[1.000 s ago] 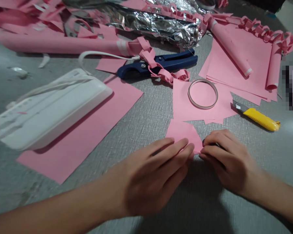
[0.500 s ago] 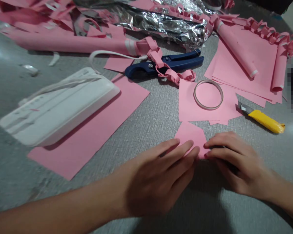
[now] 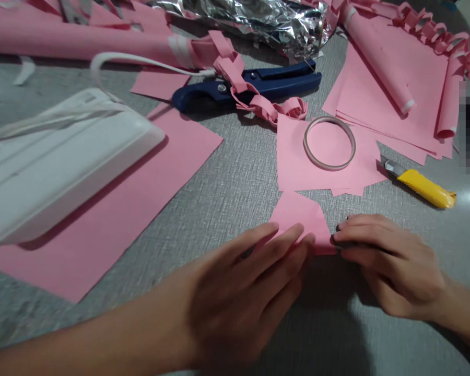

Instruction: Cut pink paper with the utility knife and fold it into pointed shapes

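Ring of tape (image 3: 331,167): landmark; flat on a pink sheet (image 3: 329,145), probably parked there to stay within reach.

Small paper (image 3: 297,211): on the table (image 3: 238,177), just nearer the person than the ring; partly covered by fingers, near edge apparently turned over.

Left hand (image 3: 243,292): nearer than the ring, to its left. Fingers long, slightly apart, laid over the small paper, likely to stop it sliding. Thumb hidden; whether it clamps cannot be told.

Right hand (image 3: 395,266): nearer than the ring, to its right. Fingers bent and gathered, tips at the small paper's right corner, presumably to work that edge while the other hand steadies. Thumb hidden; pinch or press cannot be told.

Yellow knife (image 3: 426,189): right of the ring, handle outward, seemingly for easy pick-up.

White box (image 3: 74,167): well left of the ring, on a larger sheet (image 3: 180,156), perhaps weighting it.

Blue tool (image 3: 282,83): beyond the ring, leftward; paper chain (image 3: 235,73) draped across.
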### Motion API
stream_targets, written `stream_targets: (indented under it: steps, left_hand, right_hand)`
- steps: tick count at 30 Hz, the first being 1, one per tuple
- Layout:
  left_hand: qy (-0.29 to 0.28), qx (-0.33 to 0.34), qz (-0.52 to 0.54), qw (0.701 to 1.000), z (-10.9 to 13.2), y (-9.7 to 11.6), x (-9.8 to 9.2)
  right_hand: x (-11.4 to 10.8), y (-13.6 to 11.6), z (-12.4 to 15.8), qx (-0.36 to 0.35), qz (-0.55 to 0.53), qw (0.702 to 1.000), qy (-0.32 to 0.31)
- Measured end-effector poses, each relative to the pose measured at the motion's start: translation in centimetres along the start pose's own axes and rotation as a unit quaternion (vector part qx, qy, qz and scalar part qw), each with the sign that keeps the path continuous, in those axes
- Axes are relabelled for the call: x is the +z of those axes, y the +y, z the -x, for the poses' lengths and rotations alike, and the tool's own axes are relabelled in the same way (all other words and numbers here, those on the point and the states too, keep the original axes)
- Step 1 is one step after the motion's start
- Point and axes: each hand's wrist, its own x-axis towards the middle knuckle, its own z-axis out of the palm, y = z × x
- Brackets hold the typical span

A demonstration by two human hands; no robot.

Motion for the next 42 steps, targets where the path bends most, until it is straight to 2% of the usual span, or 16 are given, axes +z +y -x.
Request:
stream_targets:
  steps: [3, 5, 10, 24, 28, 32, 38, 42]
  left_hand:
    - [0.014, 0.041, -0.026, 0.999, -0.2, -0.3, -0.3]
    - [0.004, 0.054, -0.033, 0.998, -0.4, -0.6, -0.4]
    - [-0.009, 0.083, -0.036, 0.996, -0.7, -1.0, -0.7]
    - [-0.025, 0.074, -0.051, 0.996, -0.2, -0.7, -0.9]
    - [-0.056, 0.067, -0.072, 0.994, -0.1, -0.3, -1.3]
    - [-0.087, 0.105, -0.082, 0.987, -0.2, -0.6, -1.9]
    - [-0.072, 0.137, -0.082, 0.985, -1.2, -1.5, -2.2]
    - [-0.054, 0.126, -0.064, 0.988, -1.1, -1.6, -1.9]
  right_hand:
    - [0.0, 0.0, -0.1, -0.017, 0.024, 0.999, -0.021]
    - [0.2, 0.1, -0.1, -0.031, 0.036, 0.998, -0.034]
    - [0.4, 0.3, 0.0, -0.042, 0.030, 0.998, -0.030]
    - [0.6, 0.2, -0.1, -0.032, 0.000, 0.999, -0.022]
    - [0.6, 0.2, 0.0, -0.031, -0.005, 0.999, -0.031]
    - [0.6, 0.2, -0.1, -0.019, -0.008, 0.999, -0.042]
    - [0.9, 0.1, 0.2, -0.007, -0.006, 0.999, -0.048]
    - [1.0, 0.0, 0.4, -0.012, -0.002, 0.999, -0.042]
